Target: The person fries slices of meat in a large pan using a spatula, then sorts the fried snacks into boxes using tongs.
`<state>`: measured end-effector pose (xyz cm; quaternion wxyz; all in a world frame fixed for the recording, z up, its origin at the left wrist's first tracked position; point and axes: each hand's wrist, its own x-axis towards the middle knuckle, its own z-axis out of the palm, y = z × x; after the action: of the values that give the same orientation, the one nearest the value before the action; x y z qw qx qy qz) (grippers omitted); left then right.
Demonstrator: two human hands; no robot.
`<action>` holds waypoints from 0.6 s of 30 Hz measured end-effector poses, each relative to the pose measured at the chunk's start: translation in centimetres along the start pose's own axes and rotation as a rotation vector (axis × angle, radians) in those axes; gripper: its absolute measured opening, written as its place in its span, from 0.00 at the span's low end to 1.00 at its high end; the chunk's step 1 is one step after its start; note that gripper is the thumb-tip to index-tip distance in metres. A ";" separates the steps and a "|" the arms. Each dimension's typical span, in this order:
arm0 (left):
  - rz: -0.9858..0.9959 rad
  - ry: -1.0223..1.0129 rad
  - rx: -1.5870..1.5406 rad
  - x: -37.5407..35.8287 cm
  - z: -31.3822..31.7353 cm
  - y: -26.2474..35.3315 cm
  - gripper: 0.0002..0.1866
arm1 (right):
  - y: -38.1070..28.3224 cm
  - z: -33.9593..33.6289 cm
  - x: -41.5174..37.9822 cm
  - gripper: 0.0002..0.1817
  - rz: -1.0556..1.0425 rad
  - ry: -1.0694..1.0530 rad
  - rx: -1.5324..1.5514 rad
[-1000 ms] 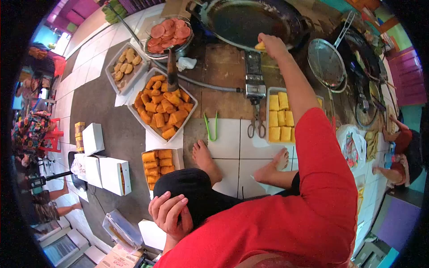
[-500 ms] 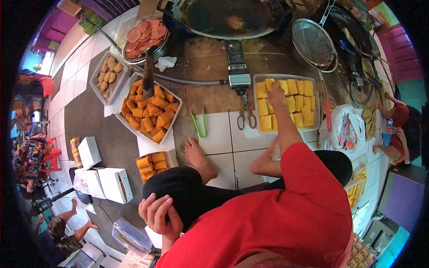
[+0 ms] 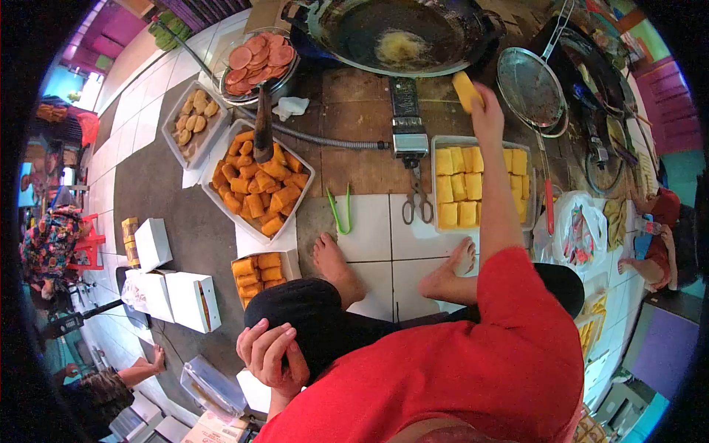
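Note:
My right hand grips a yellow roll by its end, at the near right rim of a large wok. Pale foam bubbles in the wok's dark oil. Below my forearm sits a clear plastic tub with rows of yellow rolls. My left hand rests by my left knee, palm up, its fingers loosely curled with nothing in them. Nearest to it is a small box of browned rolls.
A larger tub of browned rolls, green tongs and scissors lie ahead. Round pink slices fill a bowl. Right of the wok are a wire strainer and a plastic bag. Other people sit at both sides.
My right hand has lifted a yellow roll out of the tub and carried it forward to the wok's rim. The foam in the oil looks larger. My left hand stays by my knee.

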<state>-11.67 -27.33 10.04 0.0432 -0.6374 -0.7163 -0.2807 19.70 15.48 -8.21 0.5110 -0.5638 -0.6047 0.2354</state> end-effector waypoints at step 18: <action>0.035 -0.018 -0.026 -0.1 0.4 0.9 0.06 | 9.9 -0.5 -12.8 0.14 0.060 -0.086 -0.579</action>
<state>-10.68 -27.20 10.02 0.0335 -0.6530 -0.7016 -0.2833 22.45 6.05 -21.05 0.2956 -0.6934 -0.6507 0.0916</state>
